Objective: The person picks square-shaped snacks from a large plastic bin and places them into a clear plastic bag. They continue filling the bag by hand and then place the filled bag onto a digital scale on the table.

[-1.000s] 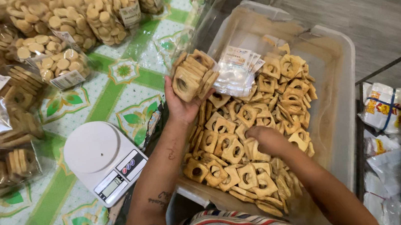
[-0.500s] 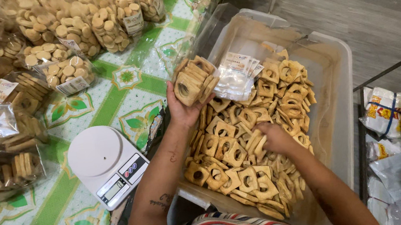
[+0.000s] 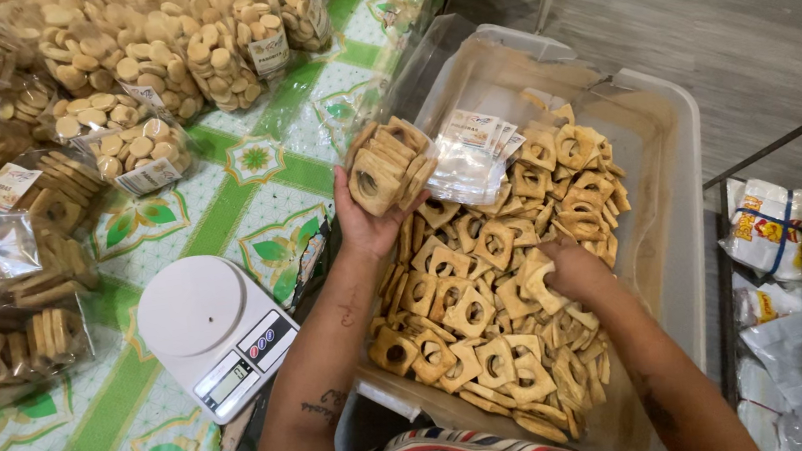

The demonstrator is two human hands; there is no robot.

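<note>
My left hand gripped stack of square tan hole-centred biscuits, held above near-left corner of clear plastic tub. Same stack as half second back, no bigger. My right hand had sunk deeper into loose biscuit heap, fingers closing on another piece. White digital kitchen scale sat bare on green-patterned tablecloth, beside tub.

Striped shirt, bare forearms, small tattoos
</note>
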